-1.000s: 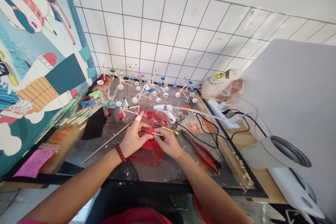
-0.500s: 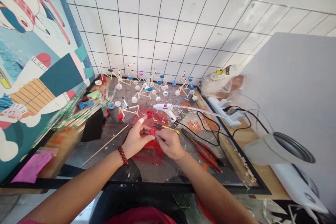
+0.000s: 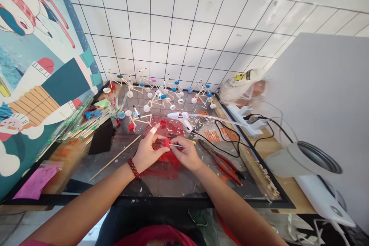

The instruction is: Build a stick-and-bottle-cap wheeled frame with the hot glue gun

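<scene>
Your cap (image 3: 166,142) is small, red and short-sided, pinched between the thumb and fingers of your left hand (image 3: 147,154); its open side is too small to make out. Your stick (image 3: 175,145) is thin, pale and nearly level, gripped in your right hand (image 3: 186,154), its exposed end meeting the cap's right side, how deep you cannot tell

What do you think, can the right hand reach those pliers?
Probably yes: the pliers lie uncovered beside the right hand, though it would likely need to release the thin stick first.
</scene>
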A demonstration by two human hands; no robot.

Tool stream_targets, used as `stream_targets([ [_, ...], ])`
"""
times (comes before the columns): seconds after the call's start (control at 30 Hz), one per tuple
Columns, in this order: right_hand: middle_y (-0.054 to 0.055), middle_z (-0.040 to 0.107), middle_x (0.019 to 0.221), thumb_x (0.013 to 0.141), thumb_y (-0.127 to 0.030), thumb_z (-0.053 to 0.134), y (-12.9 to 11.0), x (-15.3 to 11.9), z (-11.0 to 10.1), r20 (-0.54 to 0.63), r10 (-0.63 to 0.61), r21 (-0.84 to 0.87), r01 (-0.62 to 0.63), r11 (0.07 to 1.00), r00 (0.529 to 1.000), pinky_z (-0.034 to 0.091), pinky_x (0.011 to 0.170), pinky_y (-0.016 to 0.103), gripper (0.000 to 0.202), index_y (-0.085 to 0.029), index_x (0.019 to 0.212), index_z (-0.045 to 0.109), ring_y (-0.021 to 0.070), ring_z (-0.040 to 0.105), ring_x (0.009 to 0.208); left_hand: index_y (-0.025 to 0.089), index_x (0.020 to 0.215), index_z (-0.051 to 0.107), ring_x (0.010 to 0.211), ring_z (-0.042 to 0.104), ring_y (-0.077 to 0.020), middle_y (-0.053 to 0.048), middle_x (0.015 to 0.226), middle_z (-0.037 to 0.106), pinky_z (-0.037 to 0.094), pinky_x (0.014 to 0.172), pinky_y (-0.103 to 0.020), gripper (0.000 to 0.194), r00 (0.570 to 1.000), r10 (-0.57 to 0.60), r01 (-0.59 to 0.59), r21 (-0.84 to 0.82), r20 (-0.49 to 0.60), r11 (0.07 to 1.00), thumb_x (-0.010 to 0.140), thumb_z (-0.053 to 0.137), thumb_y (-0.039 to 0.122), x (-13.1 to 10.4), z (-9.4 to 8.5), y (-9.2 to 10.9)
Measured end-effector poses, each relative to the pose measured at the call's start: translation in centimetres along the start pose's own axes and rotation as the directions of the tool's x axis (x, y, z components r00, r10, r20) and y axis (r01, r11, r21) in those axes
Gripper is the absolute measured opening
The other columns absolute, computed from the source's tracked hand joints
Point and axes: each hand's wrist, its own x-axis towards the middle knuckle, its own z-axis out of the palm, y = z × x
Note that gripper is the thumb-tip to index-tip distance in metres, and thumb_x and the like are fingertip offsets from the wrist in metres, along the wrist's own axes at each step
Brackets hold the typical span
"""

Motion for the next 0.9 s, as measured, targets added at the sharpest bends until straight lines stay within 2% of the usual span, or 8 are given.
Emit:
stream_targets([
  [0.13, 0.003, 0.066, 0.068, 0.088, -0.029, 0.063, 0.21, 0.14, -0.21, -0.008, -0.005, 0.049, 0.005, 0.999, 1.000, 0.043, 0.059, 0.025, 0.017, -0.019, 0.077, 0.072, 0.0143, 0.058, 0.062, 0.026, 0.152, 0.029, 0.087, 0.071, -0.0176, -0.004, 0.103, 0.074, 0.058, 0.086, -0.036, 0.092, 1.000, 0.004, -0.003, 0.038, -0.003, 0.999, 0.073, 0.076, 0.018, -0.09, 0.01, -0.07],
  [0.37, 0.003, 0.066, 0.066, 0.089, -0.041, 0.064, 0.07, 0.42, -0.55, 0.076, 0.069, 0.139, -0.079, 0.987, 0.995, 0.044, 0.060, 0.025, 0.028, -0.019, 0.076, 0.074, 0.0144, 0.057, 0.061, 0.030, 0.148, 0.038, 0.100, 0.072, -0.0202, -0.002, 0.108, 0.075, 0.054, 0.097, -0.038, 0.080, 0.992, 0.121, -0.123, 0.274, 0.025, 0.954, 0.077, 0.071, 0.014, -0.63, -0.19, 0.38],
  [0.43, 0.003, 0.067, 0.068, 0.089, -0.042, 0.064, 0.07, 0.45, -0.55, 0.089, 0.080, 0.169, -0.095, 0.981, 0.993, 0.045, 0.062, 0.025, 0.028, -0.019, 0.076, 0.074, 0.0146, 0.058, 0.063, 0.030, 0.147, 0.039, 0.099, 0.072, -0.0198, -0.001, 0.107, 0.076, 0.055, 0.097, -0.038, 0.078, 0.993, 0.119, -0.122, 0.261, 0.028, 0.958, 0.077, 0.070, 0.014, -0.66, -0.16, 0.57],
  [0.67, 0.003, 0.066, 0.067, 0.089, -0.044, 0.063, 0.24, 0.33, -0.34, 0.044, 0.068, 0.159, -0.074, 0.984, 0.997, 0.044, 0.061, 0.025, 0.031, -0.018, 0.075, 0.073, 0.0143, 0.056, 0.062, 0.026, 0.148, 0.038, 0.089, 0.073, -0.0180, -0.002, 0.102, 0.076, 0.060, 0.088, -0.036, 0.085, 1.000, 0.017, -0.017, 0.025, -0.011, 1.000, 0.071, 0.073, 0.014, -0.53, 0.35, 0.65],
  [0.9, 0.002, 0.065, 0.067, 0.088, -0.048, 0.063, 0.15, 0.33, -0.32, 0.127, 0.136, 0.197, -0.159, 0.967, 0.983, 0.045, 0.063, 0.026, 0.035, -0.018, 0.073, 0.071, 0.0146, 0.057, 0.064, 0.028, 0.145, 0.042, 0.090, 0.073, -0.0182, 0.000, 0.103, 0.076, 0.058, 0.091, -0.038, 0.081, 1.000, 0.010, -0.009, 0.115, -0.016, 0.993, 0.072, 0.072, 0.013, -0.65, 0.37, 0.57],
])
